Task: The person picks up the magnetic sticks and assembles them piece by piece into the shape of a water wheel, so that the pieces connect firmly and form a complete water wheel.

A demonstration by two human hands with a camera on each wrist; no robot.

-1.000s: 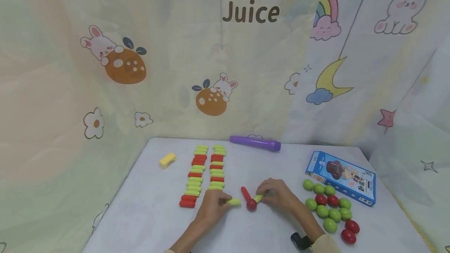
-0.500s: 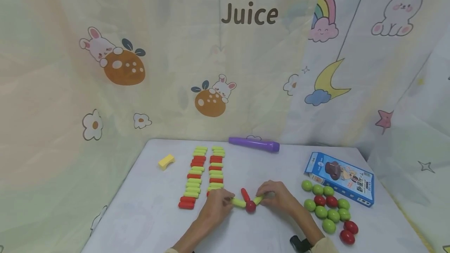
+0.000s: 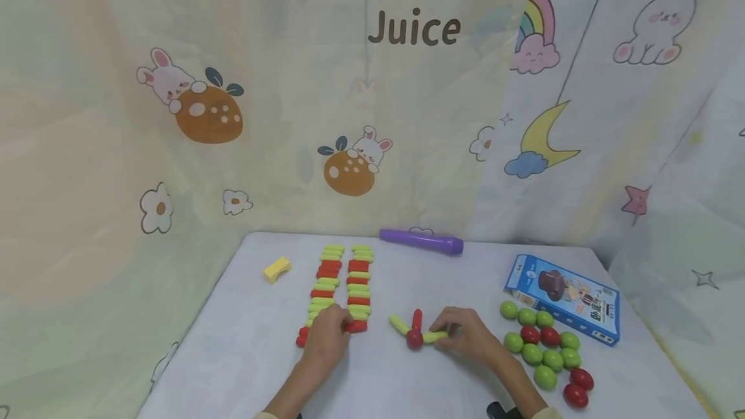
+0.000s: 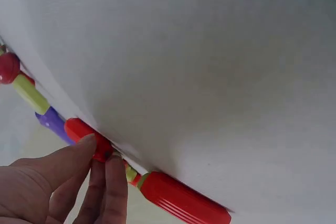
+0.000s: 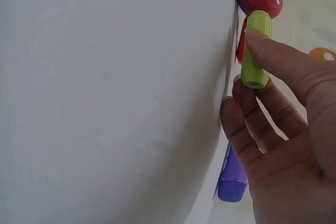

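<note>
A red ball (image 3: 414, 340) lies on the white table, with one red rod (image 3: 417, 320) and two light green rods sticking out from it. My right hand (image 3: 465, 336) pinches the right-hand green rod (image 5: 255, 64) between thumb and fingers, its other end against the ball. The left-hand green rod (image 3: 398, 324) points away to the upper left. My left hand (image 3: 324, 336) is at the near end of two columns of rods. In the left wrist view, its thumb and finger pinch a red rod (image 4: 86, 134); that hand partly covers the left column.
Several green balls (image 3: 545, 377) and red balls (image 3: 575, 396) lie at the right, by a blue box (image 3: 564, 296). A purple tapered stick (image 3: 421, 241) lies along the back edge. Near the left side sits a yellow arch block (image 3: 277, 269).
My left hand brought a green rod against the red ball, let go, and moved left to a red rod. The ball's rods have turned clockwise, with my right hand still on one.
</note>
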